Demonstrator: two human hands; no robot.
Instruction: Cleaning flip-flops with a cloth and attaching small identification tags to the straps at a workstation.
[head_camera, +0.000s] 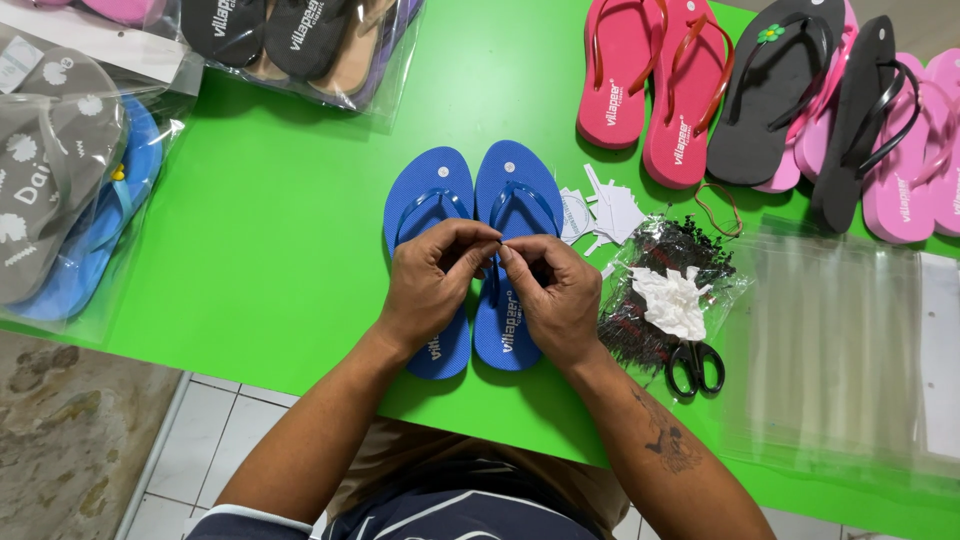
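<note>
A pair of blue flip-flops (472, 255) is laid side by side on the green counter (290, 240), straps within reach, while something tiny, too small to tell, is pinched between the fingertips of the left hand (432, 282) and right hand (556, 295).

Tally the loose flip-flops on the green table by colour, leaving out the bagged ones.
Blue flip-flops: 2
Red flip-flops: 2
Black flip-flops: 2
Pink flip-flops: 3 showing, partly covered by the black ones
Total: 9

Small packing workshop, green table (270, 250), loose flip-flops (655, 85), bagged pairs (300, 40), clear bags (830, 340), scissors (695, 365)
</note>
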